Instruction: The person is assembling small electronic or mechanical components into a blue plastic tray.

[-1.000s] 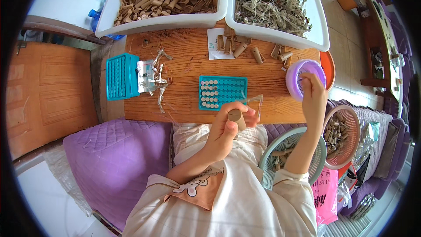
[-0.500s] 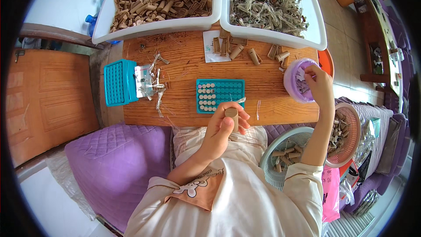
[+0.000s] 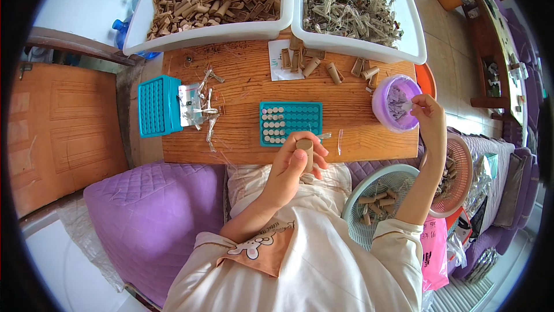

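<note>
My left hand [image 3: 284,174] is wrapped round a short brown tube [image 3: 304,156], whose top end faces up between thumb and fingers. Just beyond it lies a teal tray [image 3: 303,117] with round holes, its left part filled with small white discs [image 3: 273,125]. A shiny clear strip [image 3: 325,136] shows beside the fingertips. Over at the right, my right hand [image 3: 430,117] pinches a small pale paper slip [image 3: 408,106] at the rim of a purple tub [image 3: 381,104]. Similar slips [image 3: 396,98] fill the tub's bottom.
Two white bins stand at the back, one of brown casings [image 3: 219,0], one of wire-like clear pieces [image 3: 352,9]. Loose casings [image 3: 333,73] lie before them. A teal tray stack [image 3: 158,107] stands left. A green basket [image 3: 353,208] and pink basket [image 3: 466,165] sit right.
My right hand has drawn back from inside the tub toward its right rim, a pale paper slip now showing at its fingertips. My left hand keeps the brown tube nearly in place.
</note>
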`<state>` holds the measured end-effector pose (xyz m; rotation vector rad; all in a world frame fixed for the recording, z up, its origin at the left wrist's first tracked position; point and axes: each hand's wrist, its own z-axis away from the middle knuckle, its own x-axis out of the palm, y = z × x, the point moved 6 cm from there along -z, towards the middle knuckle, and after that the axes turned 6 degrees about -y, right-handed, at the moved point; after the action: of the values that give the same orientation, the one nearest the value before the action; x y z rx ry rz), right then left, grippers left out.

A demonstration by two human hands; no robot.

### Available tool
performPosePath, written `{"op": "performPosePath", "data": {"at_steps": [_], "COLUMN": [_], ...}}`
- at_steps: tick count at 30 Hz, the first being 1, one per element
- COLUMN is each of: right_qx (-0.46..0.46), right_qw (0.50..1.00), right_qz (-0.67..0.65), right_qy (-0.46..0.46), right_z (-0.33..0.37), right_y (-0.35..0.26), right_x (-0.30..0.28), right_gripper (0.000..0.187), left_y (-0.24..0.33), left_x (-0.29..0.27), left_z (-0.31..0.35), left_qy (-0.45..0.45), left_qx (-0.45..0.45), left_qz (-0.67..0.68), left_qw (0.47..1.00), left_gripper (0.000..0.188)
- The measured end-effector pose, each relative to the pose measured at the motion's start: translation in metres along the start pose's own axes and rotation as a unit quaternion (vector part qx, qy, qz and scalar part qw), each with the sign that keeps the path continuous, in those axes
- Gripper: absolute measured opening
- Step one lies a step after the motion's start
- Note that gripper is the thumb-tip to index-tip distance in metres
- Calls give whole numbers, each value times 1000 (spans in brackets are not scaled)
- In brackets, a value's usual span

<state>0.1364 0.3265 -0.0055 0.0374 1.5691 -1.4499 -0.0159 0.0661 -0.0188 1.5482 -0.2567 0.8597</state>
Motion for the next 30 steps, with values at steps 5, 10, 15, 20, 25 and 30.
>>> {"op": "performPosePath", "data": {"at_steps": [5,10,15,20,25,30], "right_qx": [-18,-35,-28,-79,-122,-183], "right_qw": [1000,999,991,964,949,955], "right_qz": [15,-26,-129,-253,-285,-222], "right_qy": [3,17,34,-4,-52,-74], "right_z": [2,4,13,47,76,80], "right_y": [-6,-7,-21,-71,-115,-134], "right_x": [2,4,12,67,116,127], "right_gripper": [9,8,8,11,10,7], "left_y": [0,1,-8,-17,-20,-19], "left_x": [-3,-2,-11,-6,-1,-5], "left_z": [2,3,3,3,8,8], "left_qy": [-1,17,-27,1,-32,-2], "left_qx": [6,-1,-52,-140,-151,-147], "left_qz": [-5,-7,177,312,378,349], "left_qw": [1000,1000,983,940,913,926], "left_gripper": [34,38,43,35,35,37]}}
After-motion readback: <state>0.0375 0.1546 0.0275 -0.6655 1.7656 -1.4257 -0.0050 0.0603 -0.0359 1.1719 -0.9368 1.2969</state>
